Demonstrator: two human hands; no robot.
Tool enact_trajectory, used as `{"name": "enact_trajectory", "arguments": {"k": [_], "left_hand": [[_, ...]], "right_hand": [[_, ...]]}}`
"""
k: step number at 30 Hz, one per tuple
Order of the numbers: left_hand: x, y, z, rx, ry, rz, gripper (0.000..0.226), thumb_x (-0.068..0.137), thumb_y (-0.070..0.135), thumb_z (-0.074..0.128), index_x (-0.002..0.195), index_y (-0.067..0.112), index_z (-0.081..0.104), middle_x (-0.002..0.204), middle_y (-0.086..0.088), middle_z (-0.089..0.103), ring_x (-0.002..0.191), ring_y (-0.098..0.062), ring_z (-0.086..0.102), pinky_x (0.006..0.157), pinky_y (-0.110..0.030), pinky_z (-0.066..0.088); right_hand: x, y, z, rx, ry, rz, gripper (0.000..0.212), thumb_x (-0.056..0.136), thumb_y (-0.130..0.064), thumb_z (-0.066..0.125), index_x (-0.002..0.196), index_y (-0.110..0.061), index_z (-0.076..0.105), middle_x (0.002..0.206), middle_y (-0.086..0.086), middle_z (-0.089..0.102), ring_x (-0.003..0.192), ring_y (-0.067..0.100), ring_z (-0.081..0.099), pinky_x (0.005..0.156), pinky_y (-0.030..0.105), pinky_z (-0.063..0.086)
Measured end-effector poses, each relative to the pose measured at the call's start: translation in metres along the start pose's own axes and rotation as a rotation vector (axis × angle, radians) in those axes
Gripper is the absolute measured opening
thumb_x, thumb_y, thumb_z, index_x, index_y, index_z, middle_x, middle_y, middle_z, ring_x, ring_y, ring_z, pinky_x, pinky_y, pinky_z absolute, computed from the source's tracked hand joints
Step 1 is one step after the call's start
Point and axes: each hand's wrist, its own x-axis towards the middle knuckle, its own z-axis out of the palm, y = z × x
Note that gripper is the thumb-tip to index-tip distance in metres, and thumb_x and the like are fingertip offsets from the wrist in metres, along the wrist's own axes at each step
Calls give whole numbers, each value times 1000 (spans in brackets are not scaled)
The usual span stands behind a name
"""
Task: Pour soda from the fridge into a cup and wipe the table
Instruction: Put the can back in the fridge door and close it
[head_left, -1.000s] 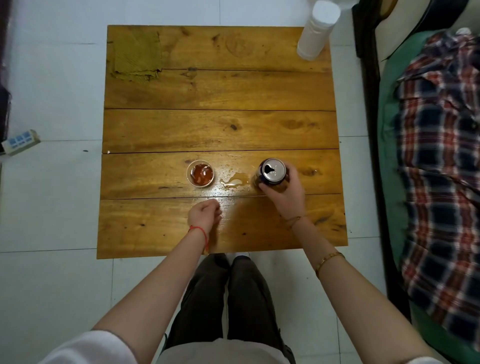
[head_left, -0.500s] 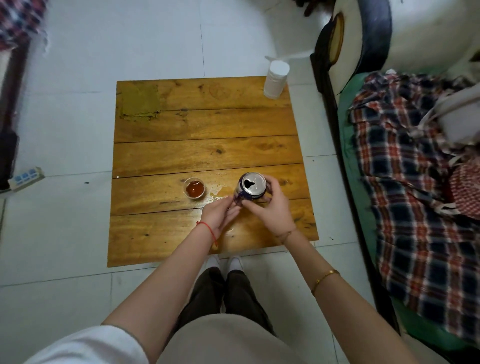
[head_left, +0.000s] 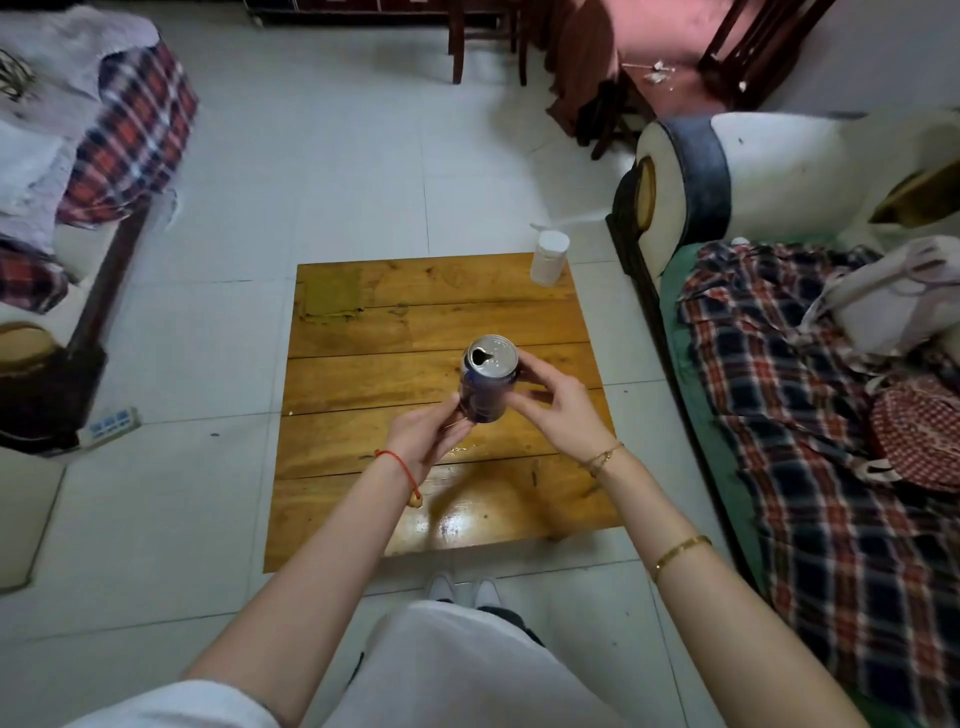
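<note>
An opened blue soda can (head_left: 488, 379) is held upright in the air above the low wooden table (head_left: 363, 374). My right hand (head_left: 558, 410) grips its right side with curled fingers. My left hand (head_left: 428, 434) holds the can's lower left side with fingertips and thumb. A green cloth (head_left: 332, 299) lies flat on the table's far left corner. A wet patch (head_left: 457, 451) shows on the wood just below my left hand. The small cup is hidden behind my hands.
A white lidded jar (head_left: 548, 257) stands on the table's far right corner. A sofa with a plaid blanket (head_left: 810, 415) lines the right side, another plaid-covered seat (head_left: 119, 145) is at the left. A power strip (head_left: 111, 421) lies on the floor.
The can has been lifted off the table and my left hand has joined the right on it. The view has risen and pulled back, so the table looks smaller and more room shows.
</note>
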Motion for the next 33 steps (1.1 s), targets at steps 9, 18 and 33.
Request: {"name": "enact_trajectory", "arguments": {"k": [9, 18, 33], "left_hand": [[-50, 35, -21, 6, 39, 84, 36, 86, 15, 71, 112, -10, 62, 109, -26, 68, 98, -29, 70, 77, -30, 60], [-90, 25, -38, -54, 121, 165, 33, 87, 19, 70, 111, -3, 66, 99, -20, 74, 98, -23, 72, 80, -28, 60], [-217, -92, -74, -547, 492, 381, 36, 87, 13, 71, 113, -10, 63, 102, -22, 72, 95, -27, 72, 75, -26, 60]], "right_hand": [[-4, -42, 11, -22, -5, -121, 50, 92, -17, 62, 141, -19, 49, 137, -1, 57, 123, 9, 55, 106, 37, 47], [-9, -63, 19, -60, -166, -247, 49, 93, -16, 61, 140, -20, 48, 135, -3, 58, 116, 3, 57, 97, 20, 48], [-71, -85, 76, -43, -702, -482, 42, 94, -17, 61, 135, -23, 52, 123, -16, 60, 110, -8, 58, 92, 20, 52]]}}
